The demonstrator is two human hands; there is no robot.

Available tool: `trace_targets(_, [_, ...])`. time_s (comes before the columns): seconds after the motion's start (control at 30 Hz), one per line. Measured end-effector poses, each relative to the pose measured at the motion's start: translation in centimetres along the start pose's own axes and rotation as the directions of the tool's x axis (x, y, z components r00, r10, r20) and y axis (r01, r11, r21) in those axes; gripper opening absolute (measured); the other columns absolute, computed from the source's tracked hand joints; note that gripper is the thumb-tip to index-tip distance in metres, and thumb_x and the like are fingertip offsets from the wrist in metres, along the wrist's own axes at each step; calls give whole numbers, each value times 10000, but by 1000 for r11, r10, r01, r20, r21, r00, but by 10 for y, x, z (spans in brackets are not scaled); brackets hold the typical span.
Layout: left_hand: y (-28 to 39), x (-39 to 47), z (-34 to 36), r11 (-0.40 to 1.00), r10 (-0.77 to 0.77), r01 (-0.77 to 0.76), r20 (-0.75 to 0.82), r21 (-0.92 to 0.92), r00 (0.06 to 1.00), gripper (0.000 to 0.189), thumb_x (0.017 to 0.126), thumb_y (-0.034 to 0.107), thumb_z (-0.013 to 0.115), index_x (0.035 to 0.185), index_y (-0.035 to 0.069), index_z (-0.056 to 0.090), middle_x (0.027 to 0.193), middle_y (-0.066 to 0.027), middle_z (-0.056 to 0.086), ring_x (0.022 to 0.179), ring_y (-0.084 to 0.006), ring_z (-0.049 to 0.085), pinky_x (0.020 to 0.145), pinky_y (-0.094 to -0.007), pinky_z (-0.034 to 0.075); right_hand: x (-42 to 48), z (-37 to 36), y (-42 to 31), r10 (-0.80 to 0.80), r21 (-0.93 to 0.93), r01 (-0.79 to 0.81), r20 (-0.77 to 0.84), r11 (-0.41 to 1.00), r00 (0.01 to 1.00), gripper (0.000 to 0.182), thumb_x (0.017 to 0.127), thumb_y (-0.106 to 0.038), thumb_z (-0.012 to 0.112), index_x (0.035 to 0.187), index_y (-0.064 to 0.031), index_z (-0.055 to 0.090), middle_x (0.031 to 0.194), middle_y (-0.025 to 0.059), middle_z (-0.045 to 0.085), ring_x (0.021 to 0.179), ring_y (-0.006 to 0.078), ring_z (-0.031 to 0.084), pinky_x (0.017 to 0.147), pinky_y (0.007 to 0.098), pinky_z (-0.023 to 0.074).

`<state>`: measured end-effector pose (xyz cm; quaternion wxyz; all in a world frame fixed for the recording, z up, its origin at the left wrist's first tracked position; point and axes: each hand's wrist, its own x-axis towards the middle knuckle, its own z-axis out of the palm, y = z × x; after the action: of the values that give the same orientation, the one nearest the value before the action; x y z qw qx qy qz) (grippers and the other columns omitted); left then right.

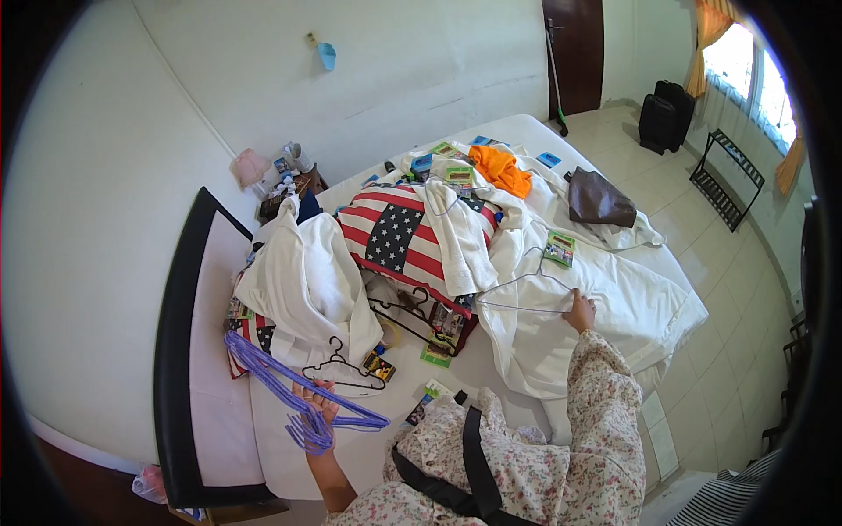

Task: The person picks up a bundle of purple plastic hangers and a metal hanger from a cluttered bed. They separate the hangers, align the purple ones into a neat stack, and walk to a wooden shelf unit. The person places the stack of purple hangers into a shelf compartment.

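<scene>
My left hand (pixel 317 401) holds a bundle of purple wire hangers (pixel 263 368) above the bed's near left part. In my right hand (pixel 581 311) is the corner of a single thin purple hanger (pixel 526 308), over a white cloth (pixel 612 283) spread on the bed. Just beyond that hanger lies a green packet (pixel 560 248). A black hanger (pixel 339 371) rests near my left hand, and another black hanger (pixel 401 315) lies beside the stars-and-stripes pillow (pixel 395 230). A white towel (pixel 460 250) is draped over that pillow.
White cloths (pixel 309 269) are heaped by the headboard (pixel 197 368). An orange cloth (pixel 501 172) and a dark brown bag (pixel 600 197) lie towards the bed's far side. Black suitcases (pixel 664 115) and a luggage rack (pixel 727 177) stand on the tiled floor. A cluttered bedside table (pixel 319 177) adjoins the wall.
</scene>
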<state>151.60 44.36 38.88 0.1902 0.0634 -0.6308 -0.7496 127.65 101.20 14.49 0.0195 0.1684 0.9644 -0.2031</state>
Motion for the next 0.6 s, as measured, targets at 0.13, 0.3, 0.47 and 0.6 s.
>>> trace_targets(0.13, [1,-3,11,999,-6,6,18,-42,1000,1165,666,148,845,1568,72,111,1264,-130,431,1255,-345,495,1117,-438,358,-29,15,-15,-41,26,41,16,999,999,890,644,-272,880,1368,-89,395,1084,202,678,1130,428,593,915,519,490])
trace_targets(0.3, [2,-5,15,996,-5,10,50,-90,999,1117,687,107,838,1561,90,144,1255,-120,452,1249,-340,503,1113,-431,374,-58,27,-5,35,-21,-35,-26,999,999,947,612,-316,915,1354,-37,397,1183,251,623,1207,441,526,972,484,462])
trace_targets(0.47, [5,-14,11,992,-1,6,39,-129,999,1055,705,69,827,1548,97,193,1250,-109,470,1247,-326,514,1117,-420,377,-95,10,-22,-198,-145,170,-205,975,959,919,579,-308,940,1293,-28,433,1134,237,626,1136,424,549,934,474,470])
trace_targets(0.6, [6,-17,12,990,26,-20,43,-138,999,1050,716,43,808,1555,91,177,1254,-113,459,1244,-323,516,1116,-408,381,-114,9,-19,-177,148,169,41,974,983,782,610,-283,923,1187,-35,459,890,177,675,886,381,651,750,466,514])
